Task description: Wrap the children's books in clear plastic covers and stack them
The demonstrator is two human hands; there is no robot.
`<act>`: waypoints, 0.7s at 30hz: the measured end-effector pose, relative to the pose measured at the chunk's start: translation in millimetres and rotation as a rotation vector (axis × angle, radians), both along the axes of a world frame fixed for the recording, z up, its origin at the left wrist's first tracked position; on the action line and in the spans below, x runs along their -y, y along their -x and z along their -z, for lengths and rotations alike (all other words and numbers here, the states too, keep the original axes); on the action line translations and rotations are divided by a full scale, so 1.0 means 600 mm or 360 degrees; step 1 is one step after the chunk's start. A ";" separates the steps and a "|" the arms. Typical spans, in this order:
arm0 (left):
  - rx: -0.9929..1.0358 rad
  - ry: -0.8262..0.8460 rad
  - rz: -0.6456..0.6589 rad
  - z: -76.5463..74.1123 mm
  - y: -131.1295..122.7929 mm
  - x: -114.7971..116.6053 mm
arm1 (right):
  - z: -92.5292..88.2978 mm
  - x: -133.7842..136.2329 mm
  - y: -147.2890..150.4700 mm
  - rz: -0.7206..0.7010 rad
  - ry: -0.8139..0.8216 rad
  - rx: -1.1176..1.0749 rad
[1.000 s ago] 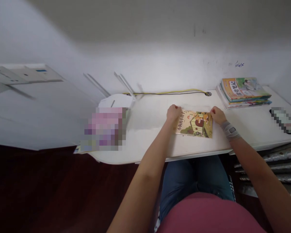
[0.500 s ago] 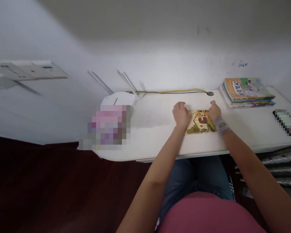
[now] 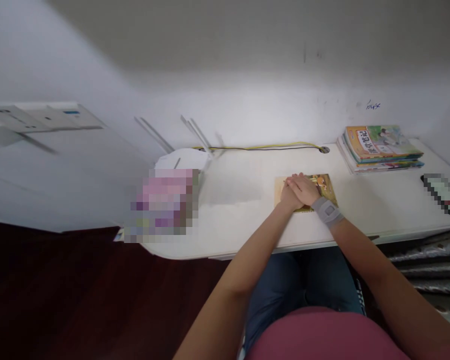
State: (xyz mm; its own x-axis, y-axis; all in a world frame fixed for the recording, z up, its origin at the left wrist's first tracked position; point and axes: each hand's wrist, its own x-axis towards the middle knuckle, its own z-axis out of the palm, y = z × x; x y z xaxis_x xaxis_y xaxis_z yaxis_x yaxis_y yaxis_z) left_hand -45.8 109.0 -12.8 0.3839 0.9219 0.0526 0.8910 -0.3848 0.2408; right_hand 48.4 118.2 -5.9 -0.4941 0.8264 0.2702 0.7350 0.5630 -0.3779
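A thin picture book (image 3: 325,184) with a colourful cover lies flat on the white desk (image 3: 240,205) in front of me. My left hand (image 3: 289,196) and my right hand (image 3: 304,189) rest on top of it, side by side and partly overlapping, fingers stretched flat and pointing away from me. They cover the middle of the cover; only its left strip and right part show. A grey band wraps my right wrist (image 3: 327,212). Neither hand grips anything.
A stack of colourful books (image 3: 380,148) lies at the desk's far right. A phone (image 3: 443,192) sits near the right edge. A yellow and black cable (image 3: 262,147) runs along the wall. A blurred pink object (image 3: 164,202) and white round thing (image 3: 180,159) are at left.
My hands left the book's far corners and came together over its middle, now lying flat on the cover. The book appears slightly closer to me.
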 end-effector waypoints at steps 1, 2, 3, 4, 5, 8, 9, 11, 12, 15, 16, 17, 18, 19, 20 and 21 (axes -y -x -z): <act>-0.0003 -0.0005 0.0037 0.000 0.004 -0.001 | 0.005 0.000 -0.006 -0.0017 -0.0009 0.0038; -0.0015 -0.0011 0.0076 0.000 0.008 -0.003 | 0.009 -0.002 -0.016 -0.0032 -0.0018 0.0075; -0.0028 -0.0011 0.0095 0.000 0.012 -0.004 | 0.012 -0.005 -0.028 -0.0048 -0.0023 0.0104; -0.0036 -0.0008 0.0084 -0.001 0.015 -0.004 | 0.014 -0.009 -0.043 -0.0050 -0.0023 0.0128; -0.0035 -0.0008 0.0034 -0.001 0.018 -0.004 | 0.015 -0.013 -0.057 -0.0040 -0.0023 0.0157; -0.0013 -0.0029 -0.0236 -0.003 0.026 -0.005 | 0.019 -0.024 -0.097 0.0031 -0.0048 0.0319; -0.0007 -0.0031 -0.0321 -0.004 0.029 -0.005 | 0.021 -0.027 -0.108 0.0063 -0.0063 0.0379; 0.0004 -0.0021 -0.0451 -0.003 0.037 -0.005 | 0.025 -0.031 -0.127 0.0126 -0.0095 0.0463; 0.0009 -0.0020 -0.0517 -0.002 0.041 -0.005 | 0.026 -0.033 -0.135 0.0155 -0.0111 0.0481; 0.0052 -0.0051 -0.0757 0.001 0.052 -0.003 | 0.024 -0.035 -0.146 0.0235 -0.0174 0.0517; 0.0079 -0.0073 -0.0810 0.001 0.055 -0.001 | 0.022 -0.035 -0.146 0.0261 -0.0196 0.0528; 0.0109 -0.0099 -0.0842 0.001 0.057 0.000 | 0.019 -0.034 -0.143 0.0291 -0.0217 0.0541; 0.0140 -0.0124 -0.0852 -0.001 0.059 0.002 | 0.015 -0.033 -0.140 0.0320 -0.0234 0.0555; 0.0169 -0.0150 -0.0854 -0.003 0.061 0.004 | 0.012 -0.031 -0.136 0.0343 -0.0248 0.0569; 0.0196 -0.0169 -0.0858 -0.006 0.062 0.005 | 0.009 -0.030 -0.132 0.0362 -0.0260 0.0583; 0.0221 -0.0174 -0.0865 -0.010 0.063 0.006 | 0.007 -0.029 -0.130 0.0378 -0.0270 0.0592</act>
